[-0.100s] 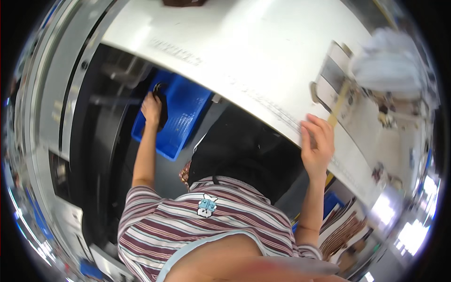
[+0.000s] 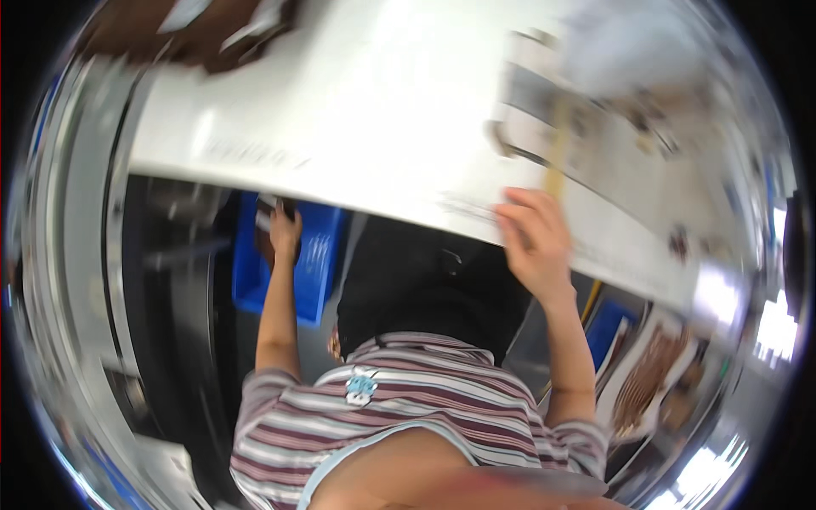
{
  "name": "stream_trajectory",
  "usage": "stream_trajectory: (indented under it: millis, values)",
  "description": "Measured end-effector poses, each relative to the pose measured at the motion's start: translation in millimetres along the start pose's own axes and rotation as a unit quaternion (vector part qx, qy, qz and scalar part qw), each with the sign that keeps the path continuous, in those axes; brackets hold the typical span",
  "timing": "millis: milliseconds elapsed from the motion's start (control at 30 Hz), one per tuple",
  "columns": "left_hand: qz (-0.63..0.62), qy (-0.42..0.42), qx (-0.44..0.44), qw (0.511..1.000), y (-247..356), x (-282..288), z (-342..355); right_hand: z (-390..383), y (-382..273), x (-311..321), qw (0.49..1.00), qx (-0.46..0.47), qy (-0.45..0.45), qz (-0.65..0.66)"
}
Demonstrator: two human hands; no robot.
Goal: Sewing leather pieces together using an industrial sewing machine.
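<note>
Fingers of the left hand (image 2: 287, 231) grasp a dark brown piece (image 2: 265, 245) over the blue plastic bin (image 2: 311, 285), below the near edge of the tabletop (image 2: 382, 119). The right hand (image 2: 541, 251), loosely open, is at that edge, contact unclear. Beyond, a brown bundle (image 2: 204, 44) lies by the left edge.
</note>
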State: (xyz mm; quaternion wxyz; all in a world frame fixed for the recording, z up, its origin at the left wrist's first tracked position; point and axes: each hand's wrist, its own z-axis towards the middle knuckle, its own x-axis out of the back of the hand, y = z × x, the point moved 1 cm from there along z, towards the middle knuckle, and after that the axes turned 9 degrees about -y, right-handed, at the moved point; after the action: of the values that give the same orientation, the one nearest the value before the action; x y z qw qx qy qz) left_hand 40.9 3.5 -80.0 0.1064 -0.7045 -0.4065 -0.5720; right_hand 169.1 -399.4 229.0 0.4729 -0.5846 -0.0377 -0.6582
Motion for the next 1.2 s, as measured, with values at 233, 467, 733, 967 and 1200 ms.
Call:
stream_trajectory:
  millis: [233,467,733,967,1200]
  values:
    - [-0.073,-0.21,-0.255,0.941,74.8,-95.6,-27.3,-79.0,35.3,103.8,0.957,-0.144,0.204,-0.147]
    - [0.041,-0.272,-0.35,0.896,126.9,43.0,-97.7,-364.6,129.7,291.2,0.596,-0.737,0.176,-0.266]
    - [0.034,-0.331,-0.416,0.847,275.9,154.2,-190.8,-381.7,124.7,216.8,0.654,-0.693,0.128,-0.277]
    - [-0.29,-0.705,-0.457,0.459,448.9,115.0,-282.7,-279.4,9.8,218.0,0.875,-0.29,0.188,-0.34]
    - [-0.244,-0.898,-0.118,0.347,529.6,30.0,-372.4,-243.1,-1.4,143.8,0.99,-0.123,0.063,-0.005]
